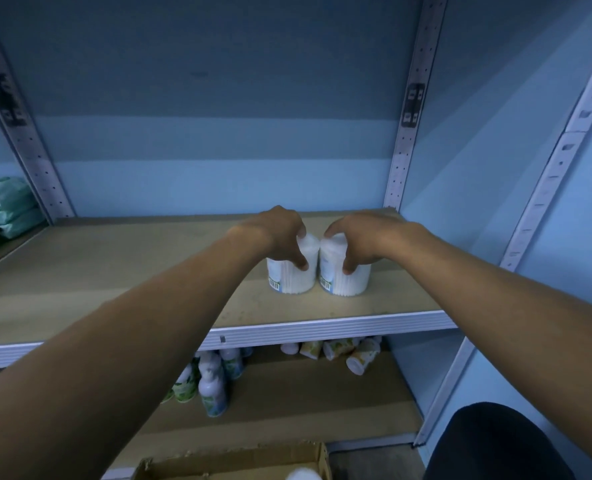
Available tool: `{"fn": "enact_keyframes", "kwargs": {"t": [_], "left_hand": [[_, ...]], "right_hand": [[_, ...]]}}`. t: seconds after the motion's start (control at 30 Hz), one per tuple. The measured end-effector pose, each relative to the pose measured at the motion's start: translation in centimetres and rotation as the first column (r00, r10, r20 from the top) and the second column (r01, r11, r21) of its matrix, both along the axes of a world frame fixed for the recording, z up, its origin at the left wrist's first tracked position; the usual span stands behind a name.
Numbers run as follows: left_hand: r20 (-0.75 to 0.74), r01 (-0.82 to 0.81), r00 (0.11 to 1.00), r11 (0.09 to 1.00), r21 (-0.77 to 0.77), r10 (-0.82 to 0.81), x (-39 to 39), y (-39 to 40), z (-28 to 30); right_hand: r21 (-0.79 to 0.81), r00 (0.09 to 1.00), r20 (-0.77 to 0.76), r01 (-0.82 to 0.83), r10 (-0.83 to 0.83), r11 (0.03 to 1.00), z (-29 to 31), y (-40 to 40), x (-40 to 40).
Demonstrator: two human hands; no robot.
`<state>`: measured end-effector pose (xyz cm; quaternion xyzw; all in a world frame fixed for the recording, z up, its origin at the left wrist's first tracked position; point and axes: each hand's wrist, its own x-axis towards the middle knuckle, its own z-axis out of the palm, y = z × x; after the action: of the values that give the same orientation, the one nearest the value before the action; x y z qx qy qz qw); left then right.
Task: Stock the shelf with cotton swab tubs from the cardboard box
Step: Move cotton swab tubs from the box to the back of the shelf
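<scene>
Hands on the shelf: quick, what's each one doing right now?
Left hand: grips the left cotton swab tub from above, standing on the shelf.
Right hand: grips the right cotton swab tub likewise.

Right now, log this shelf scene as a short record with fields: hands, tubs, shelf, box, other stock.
left hand: left hand grips the left tub from above
right hand: right hand grips the right tub from above
tubs: two, upright, side by side, bases on the shelf
shelf: wooden shelf board, tubs near its right front
box: cardboard box at bottom edge, open, a white lid showing inside
other stock: bottles on lower shelf, several tipped over; green packs at left
</scene>
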<state>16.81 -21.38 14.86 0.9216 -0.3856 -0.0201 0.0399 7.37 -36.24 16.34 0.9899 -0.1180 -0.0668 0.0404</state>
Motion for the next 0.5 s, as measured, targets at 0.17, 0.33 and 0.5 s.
{"fn": "enact_keyframes", "kwargs": {"t": [0.17, 0.33, 0.5], "left_hand": [[0.011, 0.034, 0.999, 0.999, -0.001, -0.034, 0.7, -3.0, -0.1], [-0.001, 0.046, 0.999, 0.999, -0.014, -0.046, 1.5, -5.5, -0.2], [-0.01, 0.042, 0.999, 0.998, -0.046, -0.043, 2.3, -7.6, -0.4]], "right_hand": [[-0.03, 0.999, -0.029, 0.039, -0.04, 0.999, 0.0, -2.4, 0.4], [-0.021, 0.996, -0.021, 0.083, -0.084, 0.996, -0.1, -4.8, 0.9], [0.035, 0.993, 0.016, 0.113, -0.114, 0.993, -0.6, -7.5, 1.5]]}}
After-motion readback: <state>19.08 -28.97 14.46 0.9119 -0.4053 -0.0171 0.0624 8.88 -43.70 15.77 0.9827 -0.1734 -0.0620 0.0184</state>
